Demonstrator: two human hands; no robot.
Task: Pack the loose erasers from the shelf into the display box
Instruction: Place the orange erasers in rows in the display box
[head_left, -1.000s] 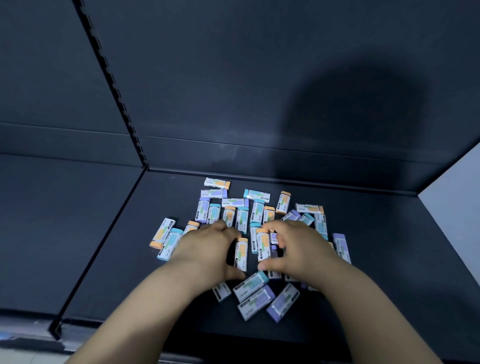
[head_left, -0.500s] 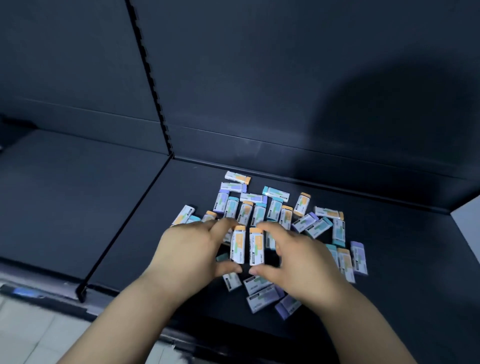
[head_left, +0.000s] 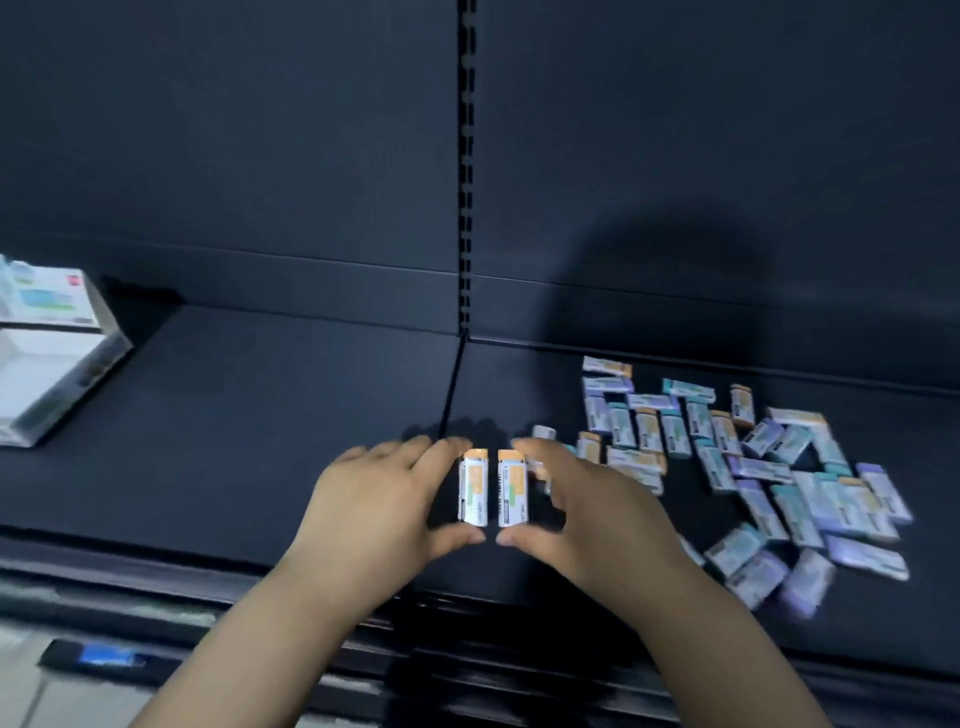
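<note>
While both hands were over the front part of the dark flat metal shelf (head_left: 260, 415), each pinched one eraser lengthwise, thumb at the near end and fingers at the far end. Left hand (head_left: 384, 499) held a white-sleeved rectangular eraser with orange tip (head_left: 472, 488). Right hand (head_left: 587, 514) held a matching orange-tipped eraser (head_left: 513, 488). The two sat side by side, parallel, with a narrow gap between them and orange tips toward 12 o'clock. Pile of loose small sleeved erasers, tips orange, teal and purple (head_left: 753, 467), lay scattered on the shelf at 3 o'clock of the hands, partly hidden behind the right hand. White cardboard display box (head_left: 47, 364) sat on the shelf at 9 o'clock, well apart from the hands and cut by the frame edge; its contents could not be told. Black slotted upright (head_left: 466, 156) ran up the back panel at 12 o'clock.
</note>
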